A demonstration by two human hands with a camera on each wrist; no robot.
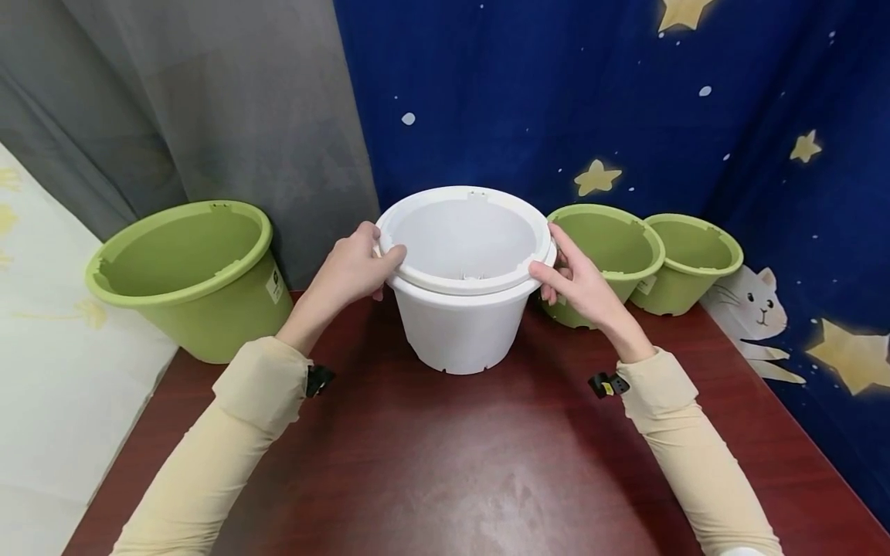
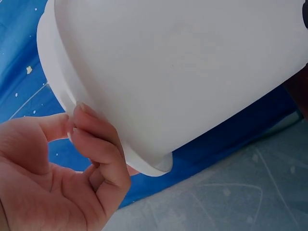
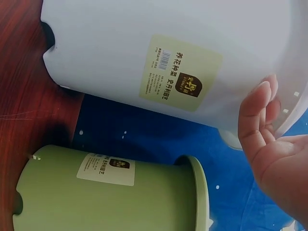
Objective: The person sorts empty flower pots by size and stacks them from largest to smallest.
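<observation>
White pots, two, nested, upright, towards the back of the bench; upper rim slightly proud of the lower; left hand gripping the rim edge, thumb uppermost; right hand likewise, opposite side; large green pot well apart, to the left; two smaller ones, middle green pot and small green pot, to the right; step in hand, as judged: handling of the nest, whether seating or parting cannot be told; next move probably calls for an even two-sided hold, rims level.

Red table: white pot, green pots
</observation>
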